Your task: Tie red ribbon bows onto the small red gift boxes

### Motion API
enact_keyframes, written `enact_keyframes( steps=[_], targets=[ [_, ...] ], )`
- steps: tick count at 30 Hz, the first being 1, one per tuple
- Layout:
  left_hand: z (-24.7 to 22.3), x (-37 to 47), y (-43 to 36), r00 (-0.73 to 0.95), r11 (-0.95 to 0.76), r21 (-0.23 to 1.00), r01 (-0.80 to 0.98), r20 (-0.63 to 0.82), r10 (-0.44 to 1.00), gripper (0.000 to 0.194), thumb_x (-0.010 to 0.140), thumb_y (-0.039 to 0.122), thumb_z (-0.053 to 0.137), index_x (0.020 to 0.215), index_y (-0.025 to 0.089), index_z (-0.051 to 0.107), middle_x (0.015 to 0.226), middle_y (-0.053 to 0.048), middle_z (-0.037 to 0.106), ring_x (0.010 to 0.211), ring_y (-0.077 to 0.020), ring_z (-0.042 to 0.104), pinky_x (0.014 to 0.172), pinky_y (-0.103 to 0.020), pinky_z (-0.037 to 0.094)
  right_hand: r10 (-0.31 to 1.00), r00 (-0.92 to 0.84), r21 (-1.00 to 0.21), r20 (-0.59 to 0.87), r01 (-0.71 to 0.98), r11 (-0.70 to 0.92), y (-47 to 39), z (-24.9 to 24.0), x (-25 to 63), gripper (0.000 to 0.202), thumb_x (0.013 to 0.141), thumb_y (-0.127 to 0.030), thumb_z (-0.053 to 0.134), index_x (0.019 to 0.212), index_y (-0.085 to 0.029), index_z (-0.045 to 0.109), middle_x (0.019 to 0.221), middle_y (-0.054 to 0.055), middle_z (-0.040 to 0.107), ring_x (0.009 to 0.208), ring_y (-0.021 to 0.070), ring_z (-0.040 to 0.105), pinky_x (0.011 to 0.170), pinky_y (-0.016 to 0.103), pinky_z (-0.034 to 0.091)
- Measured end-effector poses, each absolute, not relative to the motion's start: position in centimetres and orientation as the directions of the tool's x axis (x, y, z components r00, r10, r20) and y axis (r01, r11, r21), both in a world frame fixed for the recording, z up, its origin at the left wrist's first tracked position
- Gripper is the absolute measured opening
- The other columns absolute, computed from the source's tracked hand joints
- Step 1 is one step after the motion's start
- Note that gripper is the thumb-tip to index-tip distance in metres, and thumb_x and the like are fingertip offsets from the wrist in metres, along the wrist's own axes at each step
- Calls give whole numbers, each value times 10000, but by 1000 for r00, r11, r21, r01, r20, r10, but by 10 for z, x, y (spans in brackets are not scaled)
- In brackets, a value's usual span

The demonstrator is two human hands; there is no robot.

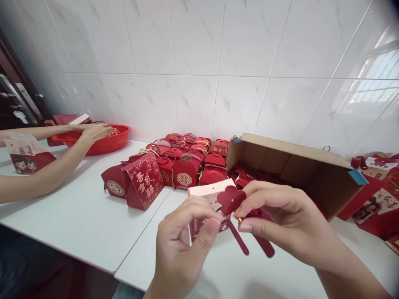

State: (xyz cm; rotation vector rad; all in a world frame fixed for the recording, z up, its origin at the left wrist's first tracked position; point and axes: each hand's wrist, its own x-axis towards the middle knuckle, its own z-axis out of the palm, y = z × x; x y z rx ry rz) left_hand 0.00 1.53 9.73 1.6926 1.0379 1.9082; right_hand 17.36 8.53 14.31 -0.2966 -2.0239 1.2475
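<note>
Near the middle of the head view, my right hand (280,216) pinches a small gold bell (240,220) between thumb and fingers. A dark red flower-shaped tag (230,199) with a small hole sits just above the bell, touching or close to my fingertips. My left hand (188,236) is closed, thumb against forefinger, at the tag's lower left; what it grips is too small to make out. Below the tag hangs a narrow red strip (239,237). Behind my hands, a red and pale pink gift box (212,190) with printed figures stands on the white table (149,245), partly covered.
Several filled-looking red gift boxes (187,171) crowd against the tiled wall. A cardboard carton (293,151) lies on its side at the right, with red pieces inside. At the left, another person's hand (96,132) reaches into a red basin (107,145).
</note>
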Motion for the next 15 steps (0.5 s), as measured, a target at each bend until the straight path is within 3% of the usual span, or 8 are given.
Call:
enact_keyframes(
  steps=[4, 7, 12, 15],
  targets=[
    [99, -1, 14, -258, -550, 830, 91, 553, 792, 121, 830, 301, 643, 924, 228, 665, 802, -11, 648, 718, -114, 596, 661, -187, 500, 497, -770, -864, 399, -135, 484, 85, 142, 170, 112, 776, -96, 693, 844, -182, 713, 811, 10, 632, 585, 54, 560, 499, 162, 499],
    [99, 3, 13, -270, -514, 857, -19, 491, 829, 77, 806, 283, 673, 828, 211, 685, 757, -3, 664, 694, -108, 627, 650, -171, 518, 487, -787, -867, 379, -119, 483, 83, 142, 166, 84, 758, -108, 716, 804, -175, 699, 806, 11, 634, 662, 73, 567, 603, 188, 506],
    [99, 0, 19, -634, -582, 806, -108, 395, 665, 141, 706, 295, 771, 765, 204, 681, 648, 36, 655, 578, -94, 627, 571, -166, 532, 533, -793, -951, 294, -191, 241, 87, 142, 170, 65, 827, -239, 668, 850, -192, 630, 1063, 64, 647, 786, 122, 629, 593, 218, 527],
    [101, -10, 24, -767, -618, 779, -110, 329, 551, 197, 658, 308, 804, 736, 181, 676, 592, 44, 626, 556, -97, 620, 570, -184, 542, 609, -738, -957, 291, -215, 196, 94, 143, 177, 98, 836, -282, 660, 838, -198, 608, 1076, 77, 658, 846, 156, 655, 595, 228, 544]
  ],
)
